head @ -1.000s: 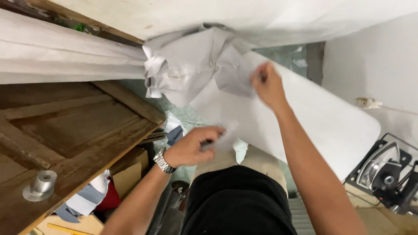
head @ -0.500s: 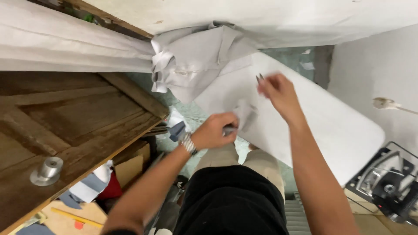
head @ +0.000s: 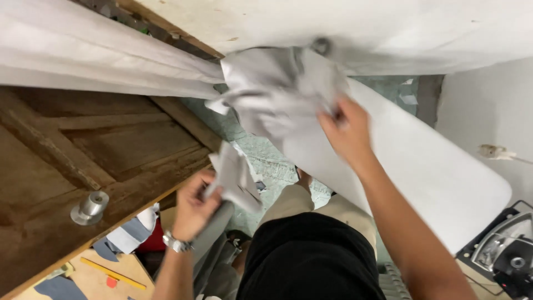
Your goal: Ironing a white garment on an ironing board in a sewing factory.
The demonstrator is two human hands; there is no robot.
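Note:
A crumpled light grey garment (head: 277, 91) hangs over the far end of a white ironing board (head: 433, 172). My right hand (head: 347, 130) pinches a fold of that cloth near the board's edge. My left hand (head: 194, 205), with a metal watch on the wrist, grips another loose part of the grey cloth (head: 236, 178) lower down, off the board's left side. Both hands are closed on fabric.
A brown wooden door (head: 83, 161) with a silver knob (head: 89, 206) stands open at left. A clothes iron (head: 508, 253) rests at the lower right. White sheeting (head: 83, 61) covers the top. Fabric pieces and a cardboard box lie on the floor at lower left.
My left hand has dropped down and left, pulling an end of the grey cloth off the board. My right hand shifted onto the bunched garment.

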